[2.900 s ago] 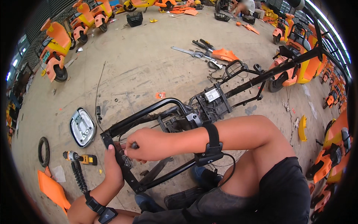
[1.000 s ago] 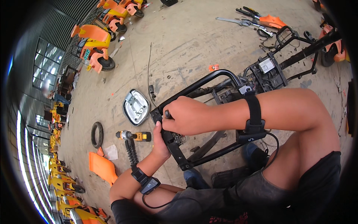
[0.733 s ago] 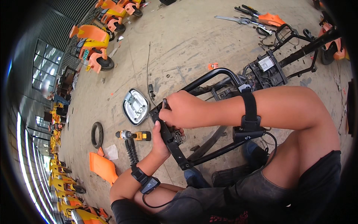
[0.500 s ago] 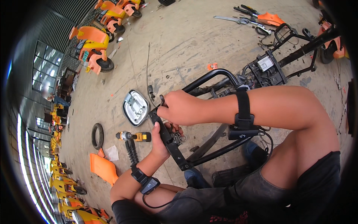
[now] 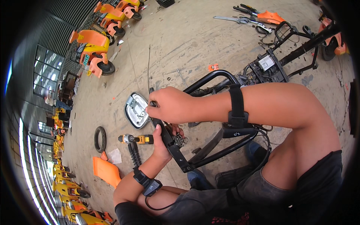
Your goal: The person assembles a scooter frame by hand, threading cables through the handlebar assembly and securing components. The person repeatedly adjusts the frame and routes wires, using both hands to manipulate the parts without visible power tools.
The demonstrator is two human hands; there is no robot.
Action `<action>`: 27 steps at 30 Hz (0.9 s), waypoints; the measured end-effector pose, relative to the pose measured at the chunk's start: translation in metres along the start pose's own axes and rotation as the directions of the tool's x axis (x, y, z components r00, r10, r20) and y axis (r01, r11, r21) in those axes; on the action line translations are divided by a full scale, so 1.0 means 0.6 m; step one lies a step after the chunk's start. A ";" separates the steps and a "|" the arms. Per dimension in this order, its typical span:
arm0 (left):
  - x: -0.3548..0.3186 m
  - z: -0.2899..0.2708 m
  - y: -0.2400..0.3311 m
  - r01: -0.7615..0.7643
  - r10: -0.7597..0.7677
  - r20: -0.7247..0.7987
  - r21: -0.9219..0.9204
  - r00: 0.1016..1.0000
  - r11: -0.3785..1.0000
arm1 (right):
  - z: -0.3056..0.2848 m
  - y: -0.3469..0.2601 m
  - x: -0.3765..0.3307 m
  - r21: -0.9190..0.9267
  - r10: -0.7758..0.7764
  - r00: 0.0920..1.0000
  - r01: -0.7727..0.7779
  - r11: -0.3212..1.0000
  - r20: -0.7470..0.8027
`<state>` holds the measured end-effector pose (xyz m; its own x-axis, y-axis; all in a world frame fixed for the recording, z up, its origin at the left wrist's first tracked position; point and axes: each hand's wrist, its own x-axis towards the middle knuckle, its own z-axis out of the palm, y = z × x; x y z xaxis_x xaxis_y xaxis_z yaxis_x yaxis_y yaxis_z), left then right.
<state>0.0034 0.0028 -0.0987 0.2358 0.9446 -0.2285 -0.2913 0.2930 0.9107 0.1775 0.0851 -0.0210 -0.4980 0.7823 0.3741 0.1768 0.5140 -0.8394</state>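
A bare black vehicle frame (image 5: 213, 77) of bent tubes stretches from in front of my legs toward the far right. My left hand (image 5: 162, 144) is wrapped round the flat black crossbar (image 5: 179, 157) at its left end, thumb on top and fingers underneath. Small metal parts (image 5: 183, 140) show beside those fingertips. Above the crossbar's far end, my right hand (image 5: 173, 105) is closed on a small dark piece (image 5: 153, 103), mostly hidden by the fingers. A thin dark cable (image 5: 149, 71) runs along the floor up to this hand. Behind the knuckles lies a silver-and-black shell (image 5: 136, 108).
Left on the floor are a yellow-and-black power driver (image 5: 144, 139), a black ribbed part (image 5: 134, 154), a tyre (image 5: 100, 138) and an orange panel (image 5: 107, 171). Several yellow-orange scooters (image 5: 93, 48) line the left side. Long metal parts (image 5: 240, 19) lie far right. A person (image 5: 56, 101) is far left.
My right hand has moved a little left and nearer, still closed, and now covers part of the silver-and-black shell. My left hand keeps its hold on the crossbar.
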 end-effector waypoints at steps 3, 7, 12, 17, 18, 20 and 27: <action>-0.002 0.008 0.004 -0.016 0.017 -0.012 0.018 1.000 1.000 | -0.002 -0.014 -0.010 0.000 0.030 0.999 -0.030 1.000 0.019; -0.001 -0.010 0.000 -0.009 0.009 0.040 0.000 0.999 1.000 | -0.017 -0.032 -0.028 -0.033 -0.015 0.990 0.020 0.999 0.141; -0.007 0.001 -0.015 -0.085 0.109 -0.223 0.115 0.969 0.990 | -0.010 -0.035 -0.071 -0.138 -0.310 0.938 0.331 0.933 0.153; -0.009 -0.018 0.002 0.113 -0.119 -0.060 -0.091 0.991 0.989 | -0.002 -0.037 -0.128 -0.180 -0.534 0.783 0.603 0.777 0.318; -0.004 -0.012 -0.002 0.090 -0.093 -0.034 -0.092 0.995 0.992 | -0.001 -0.032 -0.146 -0.176 -0.515 0.777 0.600 0.780 0.362; -0.004 0.000 0.000 0.037 -0.038 -0.009 -0.083 0.999 0.996 | 0.010 -0.022 -0.173 -0.144 -0.495 0.747 0.605 0.783 0.443; -0.003 -0.006 -0.002 0.001 -0.001 -0.002 -0.078 1.000 0.997 | 0.005 -0.025 -0.183 0.005 -0.308 0.763 0.371 0.929 0.568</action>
<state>0.0000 0.0012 -0.1006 0.2338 0.9447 -0.2301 -0.3625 0.3043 0.8809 0.2269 -0.0092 -0.0508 -0.9169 0.2390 0.3197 -0.0245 0.7657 -0.6427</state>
